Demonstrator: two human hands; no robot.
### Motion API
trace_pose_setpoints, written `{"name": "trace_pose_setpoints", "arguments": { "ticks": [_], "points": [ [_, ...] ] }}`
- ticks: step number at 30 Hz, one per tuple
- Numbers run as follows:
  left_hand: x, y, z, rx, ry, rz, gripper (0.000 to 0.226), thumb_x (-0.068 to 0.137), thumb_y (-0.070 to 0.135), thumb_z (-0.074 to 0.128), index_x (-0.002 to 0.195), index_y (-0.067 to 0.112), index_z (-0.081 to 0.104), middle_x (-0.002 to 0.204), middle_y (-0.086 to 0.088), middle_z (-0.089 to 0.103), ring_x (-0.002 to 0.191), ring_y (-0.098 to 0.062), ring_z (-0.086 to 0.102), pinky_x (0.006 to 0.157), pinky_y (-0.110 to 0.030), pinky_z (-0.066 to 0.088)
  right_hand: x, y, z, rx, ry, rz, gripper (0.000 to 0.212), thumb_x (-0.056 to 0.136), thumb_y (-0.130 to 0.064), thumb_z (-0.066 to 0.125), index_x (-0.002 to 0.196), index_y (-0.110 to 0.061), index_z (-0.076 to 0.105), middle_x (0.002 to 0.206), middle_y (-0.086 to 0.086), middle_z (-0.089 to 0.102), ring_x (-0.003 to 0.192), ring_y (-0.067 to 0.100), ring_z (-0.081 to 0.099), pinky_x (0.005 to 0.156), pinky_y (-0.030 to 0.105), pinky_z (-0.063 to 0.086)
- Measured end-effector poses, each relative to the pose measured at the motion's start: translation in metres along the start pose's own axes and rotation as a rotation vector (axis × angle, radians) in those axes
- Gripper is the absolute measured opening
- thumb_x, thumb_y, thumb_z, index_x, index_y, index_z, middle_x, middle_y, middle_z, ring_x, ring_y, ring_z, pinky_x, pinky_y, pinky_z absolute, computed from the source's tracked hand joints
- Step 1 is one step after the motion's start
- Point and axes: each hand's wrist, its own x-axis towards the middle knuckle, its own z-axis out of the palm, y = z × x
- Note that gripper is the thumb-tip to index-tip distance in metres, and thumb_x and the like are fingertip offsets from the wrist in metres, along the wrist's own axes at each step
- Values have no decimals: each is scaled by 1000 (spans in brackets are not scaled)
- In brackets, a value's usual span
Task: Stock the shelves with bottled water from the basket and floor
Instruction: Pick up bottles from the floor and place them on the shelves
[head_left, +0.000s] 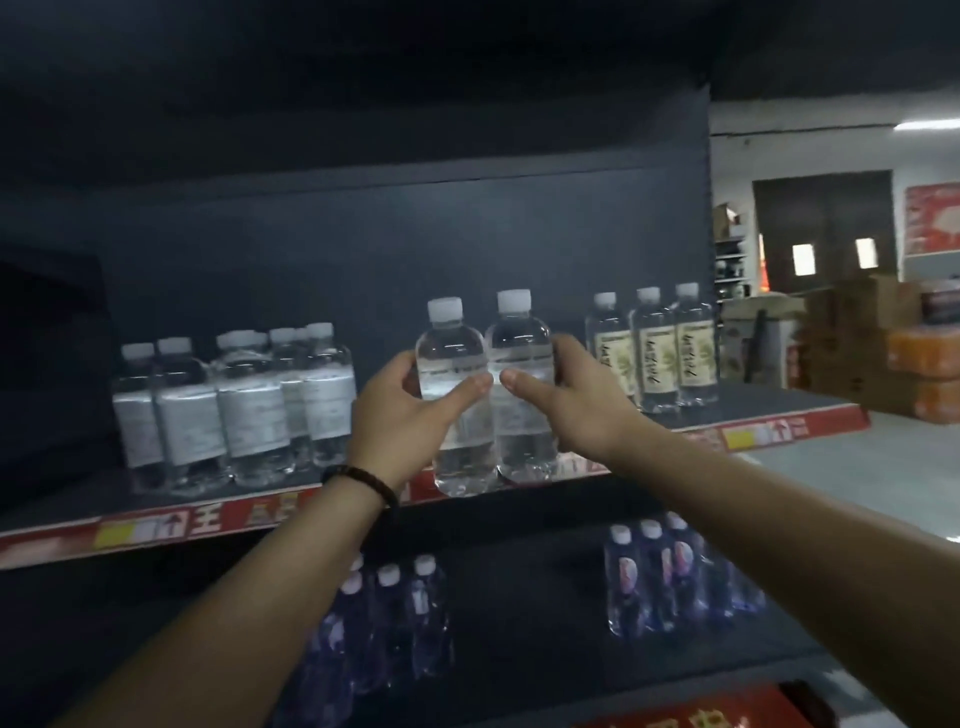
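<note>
1. My left hand (402, 410) is wrapped round a clear bottle of water, the left bottle (449, 348). The thumb lies across its front and the fingers curl behind it.
2. My right hand (576, 400) grips the right bottle (519, 343) in the same way, thumb on the front and fingers round the far side.
3. Both bottles are upright, white caps on top, and they touch along their sides. My two thumb tips nearly meet where the bottles join.
4. I hold the pair at the front of the shelf (779, 402), in the gap at its middle. Their bases are level with the red price strip (156, 527). I cannot tell whether they rest on the shelf or hang just in front of its edge.
5. To the left of the gap stand the white-labelled bottles (234, 405), a close cluster several deep.
6. To the right, just beyond my right hand, stand the green-labelled bottles (654, 353), three in a row at the shelf's end.
7. A dark beaded bracelet (363, 478) sits on my left wrist.
8. On the lower shelf (519, 597) there are blue-tinted bottles (660, 577) under my right forearm and a second group (395, 613) beside my left forearm.
9. Past the shelf's right end, cardboard boxes (857, 332) are stacked on the floor.
</note>
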Motion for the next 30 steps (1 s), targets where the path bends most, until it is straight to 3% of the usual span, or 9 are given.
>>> {"name": "trace_pose_setpoints", "arguments": {
  "ticks": [2,6,10,13,16,21,23,26,30],
  "points": [
    [18,-9,-17,95,76,-1,36,76,62,86,101,45,66,82,33,67,82,14,64,79,-22,52,25,-7,26,34,-22,11,58,96,-55,69,140,-22,52,130,-4,66,116,21,65,95,41,56],
    [46,-39,-45,277,187,-28,69,72,79,77,122,33,68,114,15,72,109,-13,67,82,-32,53,63,-9,82,72,-62,20,61,97,-51,71,145,-20,50,138,-1,65,123,22,63,98,36,51],
    [58,-67,-58,420,246,-58,99,75,86,68,151,26,49,149,2,60,131,-25,61,93,-40,55,88,0,128,86,-130,39,61,97,-51,70,146,-20,50,137,-1,65,120,20,64,93,31,49],
    [62,-85,-61,521,295,-75,103,79,88,61,153,20,41,152,-3,54,127,-28,62,83,-39,55,101,5,147,102,-185,30,56,97,-52,70,142,-25,53,130,-6,69,115,16,67,101,38,55],
    [62,-96,-64,605,289,-65,107,84,82,59,159,14,26,156,-8,42,126,-30,61,86,-41,58,114,12,157,105,-272,-6,57,89,-50,78,137,-31,54,123,-11,73,113,11,71,102,43,58],
    [56,-111,-64,633,131,-118,103,97,56,67,165,19,0,153,-11,31,135,-32,47,103,-41,51,123,26,168,69,-380,-20,87,78,-18,89,148,-40,44,125,-9,73,115,12,72,97,41,62],
    [57,-112,-65,603,111,-135,101,98,52,68,165,18,0,154,-12,33,137,-34,46,105,-43,49,123,26,173,65,-367,-14,84,82,-14,86,150,-40,44,124,-12,72,115,9,70,96,37,62],
    [62,-110,-63,588,103,-150,99,99,49,68,164,16,1,155,-13,34,136,-36,46,106,-45,49,119,21,182,6,-313,-9,74,87,-17,84,149,-35,47,117,-18,68,104,1,65,78,14,53],
    [66,-118,-58,624,174,-154,95,102,42,64,165,17,-2,150,-14,41,129,-35,54,101,-44,54,121,24,194,-11,-235,15,76,85,-17,88,149,-35,50,121,-13,71,107,8,69,81,19,56]
  ]
}}
